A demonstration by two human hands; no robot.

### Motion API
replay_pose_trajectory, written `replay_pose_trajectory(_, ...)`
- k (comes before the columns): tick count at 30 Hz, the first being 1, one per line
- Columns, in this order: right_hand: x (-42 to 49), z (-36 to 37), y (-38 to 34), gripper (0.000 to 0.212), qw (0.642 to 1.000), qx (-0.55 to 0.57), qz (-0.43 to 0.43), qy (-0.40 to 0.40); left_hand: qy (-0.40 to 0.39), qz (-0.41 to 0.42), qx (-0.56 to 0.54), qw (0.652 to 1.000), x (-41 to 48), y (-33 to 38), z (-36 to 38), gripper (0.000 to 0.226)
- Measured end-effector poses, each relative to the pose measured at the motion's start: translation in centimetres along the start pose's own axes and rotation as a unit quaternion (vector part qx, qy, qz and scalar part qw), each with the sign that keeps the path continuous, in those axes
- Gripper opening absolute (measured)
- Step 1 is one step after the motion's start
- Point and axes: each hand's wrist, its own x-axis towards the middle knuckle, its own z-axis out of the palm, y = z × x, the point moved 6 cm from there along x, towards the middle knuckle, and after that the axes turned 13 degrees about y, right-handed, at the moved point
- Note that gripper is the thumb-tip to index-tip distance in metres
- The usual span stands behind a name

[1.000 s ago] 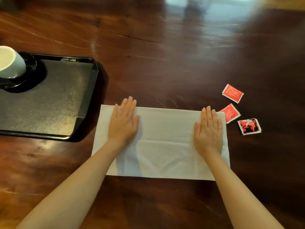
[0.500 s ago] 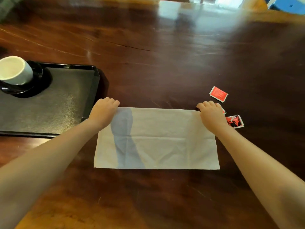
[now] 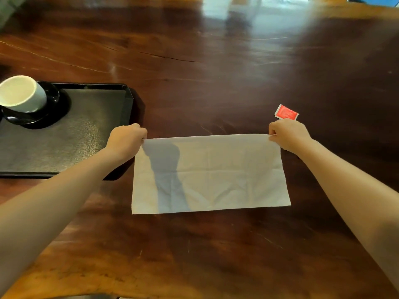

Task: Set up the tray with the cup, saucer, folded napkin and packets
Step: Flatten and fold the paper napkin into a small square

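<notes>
Both far napkin (image 3: 211, 173) corners pinched, left hand (image 3: 126, 140) and right hand (image 3: 288, 134); long axis left-right, near edge toward body.

One white napkin (image 3: 210, 173) lies on the one dark wooden table (image 3: 216, 61), and two hands are counted at it: the left hand (image 3: 126, 140) and the right hand (image 3: 288, 133), each pinched closed on a far corner of that napkin. One black tray (image 3: 86, 134) carries one black saucer (image 3: 54, 104) with one white cup (image 3: 21, 93) on it. Only one red packet (image 3: 286, 112) can be counted, just beyond the right hand; whether others lie hidden behind that hand cannot be told.
</notes>
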Motion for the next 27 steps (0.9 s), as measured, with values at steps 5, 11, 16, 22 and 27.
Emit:
replay_pose_trajectory(5,-3.4,-2.6,0.6,0.01,0.989,0.011,-0.006,0.15,0.084,-0.048,-0.091,0.991,-2.2,-0.6,-2.5,0.01)
replay_pose_trajectory(11,-11.3,-2.9,0.6,0.011,0.959,0.114,0.024,0.257,0.158,-0.084,-0.151,0.972,-9.2,0.9,-5.2,0.008)
replay_pose_trajectory(16,-16.6,-0.5,0.1,0.01,0.953,0.175,0.055,0.239,0.164,-0.075,-0.172,0.968,-15.0,3.1,-5.0,0.014)
replay_pose_trajectory(22,-18.3,2.4,0.0,0.017,0.959,0.167,0.064,0.22,0.097,-0.06,-0.159,0.981,-18.7,4.6,-1.6,0.024)
replay_pose_trajectory(27,-18.9,3.8,-0.3,0.016,0.963,0.153,0.063,0.215,0.078,-0.049,-0.148,0.985,-19.7,5.3,0.0,0.023)
